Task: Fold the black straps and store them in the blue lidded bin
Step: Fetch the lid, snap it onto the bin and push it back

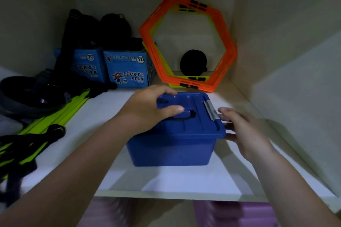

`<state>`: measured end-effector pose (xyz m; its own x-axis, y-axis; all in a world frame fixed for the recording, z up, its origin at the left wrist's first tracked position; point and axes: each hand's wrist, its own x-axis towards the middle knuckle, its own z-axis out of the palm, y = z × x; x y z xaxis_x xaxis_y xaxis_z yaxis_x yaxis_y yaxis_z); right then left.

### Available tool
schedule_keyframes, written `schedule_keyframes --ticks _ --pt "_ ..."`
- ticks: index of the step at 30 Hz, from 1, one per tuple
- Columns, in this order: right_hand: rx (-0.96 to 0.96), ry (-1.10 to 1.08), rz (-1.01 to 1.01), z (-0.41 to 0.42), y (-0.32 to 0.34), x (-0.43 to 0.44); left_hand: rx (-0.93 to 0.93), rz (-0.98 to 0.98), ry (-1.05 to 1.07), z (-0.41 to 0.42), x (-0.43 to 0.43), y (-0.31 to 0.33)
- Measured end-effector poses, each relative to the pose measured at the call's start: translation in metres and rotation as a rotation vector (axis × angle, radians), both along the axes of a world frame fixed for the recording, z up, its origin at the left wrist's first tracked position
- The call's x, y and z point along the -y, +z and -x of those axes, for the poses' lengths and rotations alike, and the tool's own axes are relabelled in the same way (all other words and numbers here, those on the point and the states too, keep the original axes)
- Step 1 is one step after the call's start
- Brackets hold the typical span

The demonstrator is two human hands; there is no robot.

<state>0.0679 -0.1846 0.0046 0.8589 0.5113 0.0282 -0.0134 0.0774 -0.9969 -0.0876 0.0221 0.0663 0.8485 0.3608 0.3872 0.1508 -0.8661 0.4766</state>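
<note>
Head view looks into a dim cupboard, down onto a white shelf. At the centre of the shelf stands the blue lidded bin, its lid on. The left hand lies on the lid from 9 o'clock. Its grip is wide: the fingers curl over the lid's corner at 11 o'clock and the thumb lies across the lid's handle.

The right hand is at the bin's 3 o'clock side and is blurred. Its grip is loose and holds nothing, with the fingers fairly straight, just beside the grey latch. The thumb sits by the lid's rim, and I cannot tell whether it touches.

The black straps lie in a loose tangle on the shelf at 8 o'clock, well apart from the bin. They rest over lime-green slats that run towards 10 o'clock.

At 11 o'clock, behind the bin, stand blue boxes printed "Lucky Star". Dark gear is piled on and beside them, too dim to make out. At 12 to 1 o'clock a stack of orange hexagon frames leans against the back wall. Through its opening shows a round black pouch.
</note>
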Motion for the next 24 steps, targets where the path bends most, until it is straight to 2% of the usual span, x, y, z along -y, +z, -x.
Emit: schedule_keyframes --ticks 4,7,12,16,24 --pt "0.260 -0.032 0.059 0.015 0.002 0.012 0.118 -0.002 0.156 0.043 -0.009 -0.015" --pt "0.384 0.044 0.136 0.024 0.000 0.014 0.194 0.139 0.282 0.066 -0.013 -0.037" --pt "0.456 0.132 0.219 0.033 -0.007 0.010 0.205 0.311 0.262 0.079 -0.016 -0.071" --pt "0.485 0.138 0.253 0.031 -0.011 0.010 0.225 0.272 0.251 0.079 -0.016 -0.074" --pt "0.441 0.127 0.181 0.032 -0.014 0.001 0.274 0.270 0.233 0.077 -0.023 -0.080"
